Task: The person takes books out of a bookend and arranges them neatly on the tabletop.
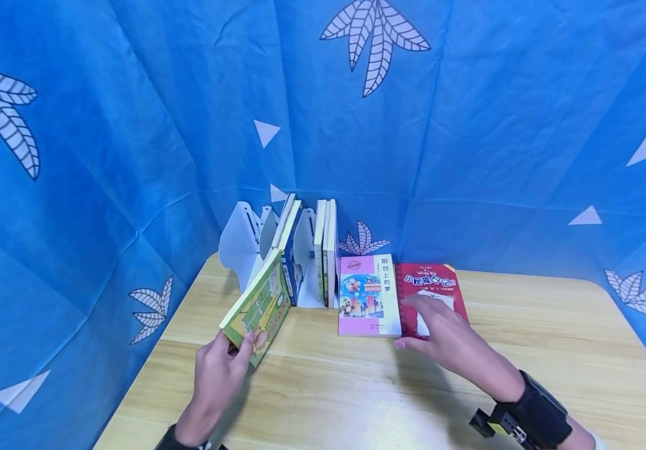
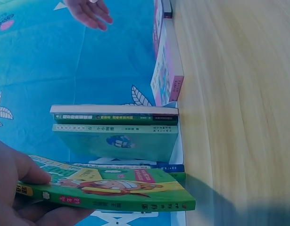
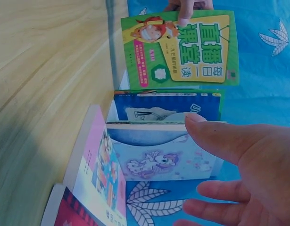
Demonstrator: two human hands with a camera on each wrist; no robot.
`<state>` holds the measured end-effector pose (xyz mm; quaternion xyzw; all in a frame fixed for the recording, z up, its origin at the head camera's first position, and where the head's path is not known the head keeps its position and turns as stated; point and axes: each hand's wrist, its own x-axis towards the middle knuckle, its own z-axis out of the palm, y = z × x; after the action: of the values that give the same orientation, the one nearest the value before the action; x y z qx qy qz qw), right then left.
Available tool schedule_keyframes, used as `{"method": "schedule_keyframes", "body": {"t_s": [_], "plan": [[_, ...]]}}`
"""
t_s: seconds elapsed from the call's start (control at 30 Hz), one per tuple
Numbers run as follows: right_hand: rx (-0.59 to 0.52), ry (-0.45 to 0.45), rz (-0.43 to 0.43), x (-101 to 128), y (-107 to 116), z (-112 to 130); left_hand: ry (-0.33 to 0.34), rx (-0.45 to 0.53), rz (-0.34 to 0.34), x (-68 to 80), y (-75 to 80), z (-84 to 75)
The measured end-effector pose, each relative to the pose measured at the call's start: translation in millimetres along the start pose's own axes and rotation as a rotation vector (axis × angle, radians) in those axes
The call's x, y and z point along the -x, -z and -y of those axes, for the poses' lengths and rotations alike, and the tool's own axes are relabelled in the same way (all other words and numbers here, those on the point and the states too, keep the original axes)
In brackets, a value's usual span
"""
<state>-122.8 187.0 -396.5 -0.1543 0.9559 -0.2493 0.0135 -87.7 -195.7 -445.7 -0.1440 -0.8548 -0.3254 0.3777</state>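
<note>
My left hand (image 1: 217, 382) pinches a green-and-yellow book (image 1: 267, 310) by its near edge, thumb on the cover, fingers underneath. The book is tilted in front of the left part of the white book rack (image 1: 240, 240); whether it touches the table I cannot tell. In the rack a blue book (image 1: 291, 270) leans in one section, and several thin books (image 1: 325, 253) stand upright in another. Over the red book (image 1: 430, 280) hovers my right hand (image 1: 451, 340), fingers spread and holding nothing. Beside that, a pink-and-white book (image 1: 369, 322) rests cover-up.
The wooden table (image 1: 312, 394) reaches back to a blue curtain (image 1: 497, 125) with white leaf prints, which also runs along the left side. In the right wrist view, a bookend with a unicorn picture (image 3: 154, 162) stands next to the pink-and-white book.
</note>
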Motion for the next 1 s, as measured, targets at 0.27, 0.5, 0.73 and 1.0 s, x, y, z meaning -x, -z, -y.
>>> {"method": "schedule_keyframes", "body": {"t_s": [0.27, 0.5, 0.73, 1.0], "plan": [[-0.012, -0.009, 0.011, 0, 2, 2, 0.004, 0.038, 0.034, 0.3, -1.6, -6.1], [-0.026, 0.006, 0.005, 2, 2, 4, 0.052, 0.087, 0.080, 2.0, -4.8, -12.8], [-0.039, -0.001, 0.015, 2, 4, 6, 0.008, 0.114, 0.068, 3.1, -7.5, -16.8], [-0.056, -0.015, 0.022, 3, 4, 7, -0.028, 0.163, 0.064, 3.9, -10.3, -22.0]]}}
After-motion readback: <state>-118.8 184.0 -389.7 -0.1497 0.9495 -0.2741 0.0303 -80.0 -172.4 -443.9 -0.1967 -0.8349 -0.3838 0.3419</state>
